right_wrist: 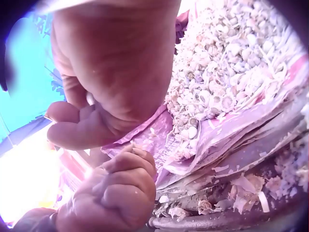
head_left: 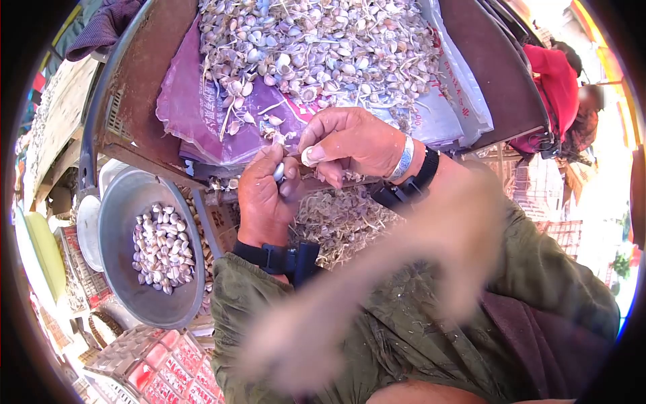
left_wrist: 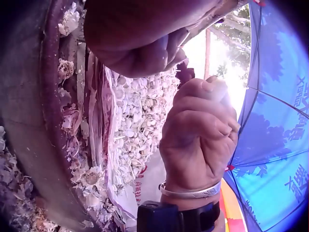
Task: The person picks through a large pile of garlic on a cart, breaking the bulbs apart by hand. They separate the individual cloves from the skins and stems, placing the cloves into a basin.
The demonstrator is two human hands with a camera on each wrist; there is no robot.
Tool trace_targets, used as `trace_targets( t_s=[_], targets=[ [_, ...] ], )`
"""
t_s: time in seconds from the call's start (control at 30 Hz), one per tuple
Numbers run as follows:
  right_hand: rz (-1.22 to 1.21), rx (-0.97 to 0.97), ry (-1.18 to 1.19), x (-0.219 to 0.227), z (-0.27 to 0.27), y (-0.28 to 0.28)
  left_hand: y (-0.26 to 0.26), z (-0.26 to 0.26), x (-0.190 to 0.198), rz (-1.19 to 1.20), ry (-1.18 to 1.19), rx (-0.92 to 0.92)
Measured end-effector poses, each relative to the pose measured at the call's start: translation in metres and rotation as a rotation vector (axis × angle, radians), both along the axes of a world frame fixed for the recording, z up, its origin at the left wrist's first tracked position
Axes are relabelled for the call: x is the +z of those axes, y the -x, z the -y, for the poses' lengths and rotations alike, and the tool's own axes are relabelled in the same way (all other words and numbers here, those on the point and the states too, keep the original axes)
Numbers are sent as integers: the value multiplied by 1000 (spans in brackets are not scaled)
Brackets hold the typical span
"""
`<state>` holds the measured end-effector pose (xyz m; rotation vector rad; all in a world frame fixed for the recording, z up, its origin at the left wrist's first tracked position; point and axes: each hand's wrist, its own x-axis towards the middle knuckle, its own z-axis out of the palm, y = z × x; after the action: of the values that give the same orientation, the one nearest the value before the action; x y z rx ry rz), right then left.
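Note:
In the head view, loose garlic cloves (head_left: 323, 54) lie heaped on purple and white printed bags (head_left: 185, 121). At the heap's near edge my two hands are close together. My left hand (head_left: 266, 198) is palm up, its fingers curled round a small pale, shiny clove (head_left: 278, 172). My right hand (head_left: 363, 145) pinches a whitish clove (head_left: 309, 157) between thumb and fingers. The left wrist view has my left hand (left_wrist: 135, 36) above my right hand (left_wrist: 198, 135); in the right wrist view my right hand (right_wrist: 116, 63) is over my curled left hand (right_wrist: 118, 193).
A grey basin (head_left: 118, 269) with cloves stands at the left, above a red and white crate (head_left: 161, 367). Dry skins (head_left: 343, 222) lie below my hands. Someone in red (head_left: 555, 81) is at the right. A blurred brown shape (head_left: 296, 337) crosses the foreground.

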<state>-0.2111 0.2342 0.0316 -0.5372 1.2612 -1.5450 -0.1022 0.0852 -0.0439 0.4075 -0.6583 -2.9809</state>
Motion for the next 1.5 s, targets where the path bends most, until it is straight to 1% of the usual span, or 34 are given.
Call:
trace_targets(
  t_s=[0.07,0.13,0.17,0.27,0.37,0.47,0.57,0.67,0.7,0.77,0.8,0.87,0.97,1.07,1.1,1.13,1.2,1.27,1.3,1.33,1.4,1.47,1.5],
  targets=[
    [-296,-1,-147,10,-1,-4,0,-4,2,47,7,-23],
    [-517,4,-194,18,1,-11,0,-18,17,136,20,-54],
    [-628,8,-218,21,2,-14,2,-18,1,52,-38,-96],
    [-702,-47,-178,22,0,-21,-6,-24,6,-56,-59,-168],
    [-952,-108,-135,25,-8,-25,-9,-28,10,-30,19,-194],
    [-1014,-95,-103,25,-13,-28,-17,-35,24,13,-15,-179],
    [-800,-90,-173,35,-13,-38,-30,-32,20,-2,7,-209],
    [-555,-54,-136,53,-11,-58,-45,-47,32,124,19,-47],
    [-497,-60,-97,51,-7,-65,-49,-49,35,76,-2,-48],
    [-595,-28,-59,45,-4,-74,-56,-55,39,-22,-48,-54],
    [-643,-12,-42,45,-2,-79,-60,-58,42,-8,-53,-21],
    [-512,-23,-102,48,0,-86,-69,-62,50,22,-61,46],
    [-375,-48,-134,57,-2,-90,-78,-51,32,98,-3,10],
    [-411,-135,140,46,3,-85,-106,-11,32,-90,-136,18],
    [-473,-106,82,51,0,-85,-118,13,29,-206,-204,102],
    [-476,-88,83,50,-1,-86,-130,38,25,-322,-277,180],
    [-482,-46,80,42,1,-90,-154,68,41,-72,-508,846],
    [-731,-2,22,45,3,-98,-168,65,50,-49,-439,865],
    [-778,-15,103,36,7,-100,-170,65,51,-32,-401,882],
    [-852,9,134,36,9,-102,-167,57,50,-54,-313,721],
    [-1002,54,193,36,10,-103,-155,19,49,-98,-138,394],
    [-1132,75,234,31,8,-100,-128,-27,70,33,-99,209],
    [-1177,80,255,28,5,-97,-121,-36,69,21,-96,188]
  ],
)
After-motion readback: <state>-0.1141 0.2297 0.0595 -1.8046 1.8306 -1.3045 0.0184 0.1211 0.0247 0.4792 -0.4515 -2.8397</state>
